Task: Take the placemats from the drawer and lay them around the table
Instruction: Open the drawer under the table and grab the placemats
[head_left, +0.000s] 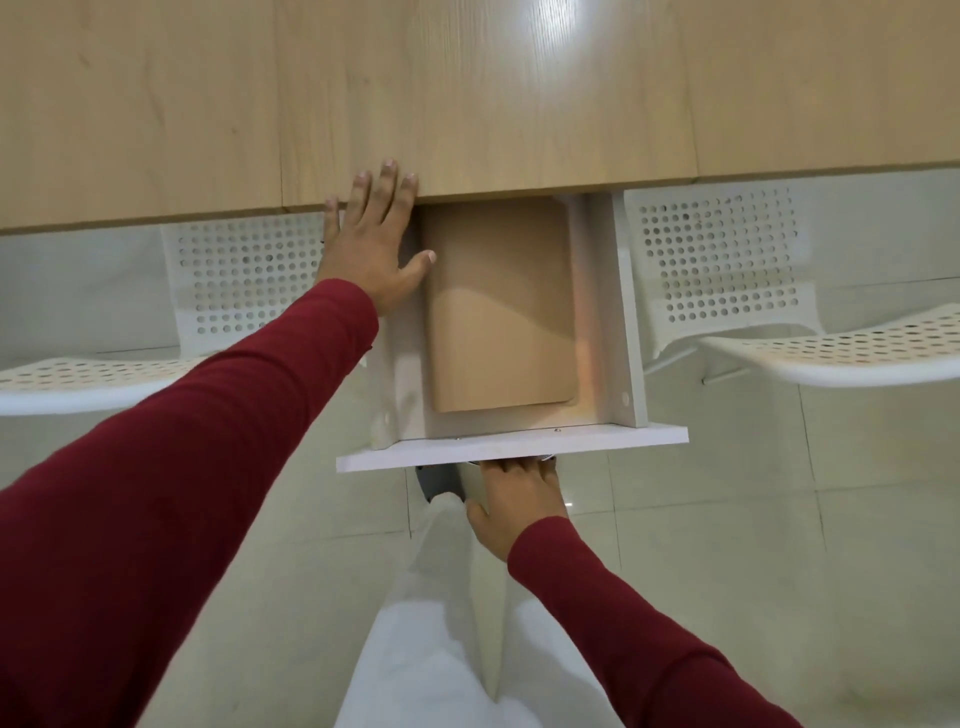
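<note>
The drawer is pulled out from under the table. Tan placemats are seen lying flat inside it. The left hand is spread wide at the table edge beside the drawer. The right hand is curled under the drawer front; its grip cannot be told.

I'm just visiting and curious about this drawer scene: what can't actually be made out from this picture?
- How many placemats: the head view shows one tan top surface, and the table edge hides their far end.
- Drawer handle: hidden under the front panel and the right hand.
- Right hand's grip: its fingertips disappear beneath the panel.
- Rest of the table and both white chairs: cut off by the frame edges.
</note>
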